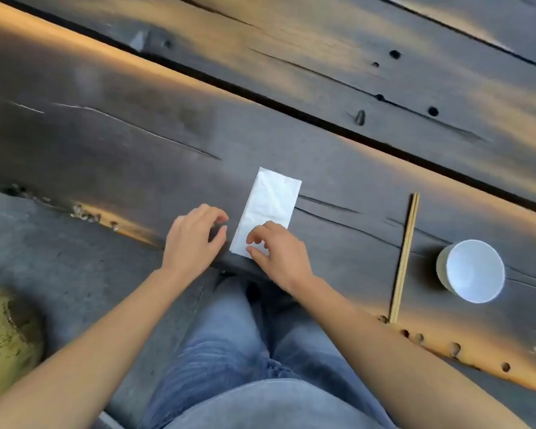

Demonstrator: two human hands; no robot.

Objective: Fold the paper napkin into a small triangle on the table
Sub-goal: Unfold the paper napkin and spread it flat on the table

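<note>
Two bare hands over the near edge of the tabletop (136,144), forearms coming in from the bottom corners of the view, person seated, blue jeans (229,351) visible below

Right hand (280,252): palm down, wrist just past the near edge, fingers (257,235) curled and loosely spread, tips resting on the near end of the napkin; thumb lies along the napkin's near right corner. Pressing/touching, not pinching — nothing gripped

Left hand (192,236): palm down, just beside the napkin's left long edge, not touching it. Its fingers are curled inward toward the thumb with a gap between, loosely open, holding nothing

Napkin (270,205): white, folded into a long rectangle, flat on the tabletop, near the near edge and roughly central in view. Long axis tilted, far end leaning right. Light creases on the surface, no print or writing visible on it

Chopsticks (405,258): pair, side by side, lying flat well to the right of the napkin, one end at the near edge

White bowl (472,270): upright, empty inside, just right of the chopsticks, near the near edge. No markings readable

Tabletop is dark weathered planks with cracks and knot holes, a dark gap between planks running diagonally further back. No labels or text anywhere in view
</note>
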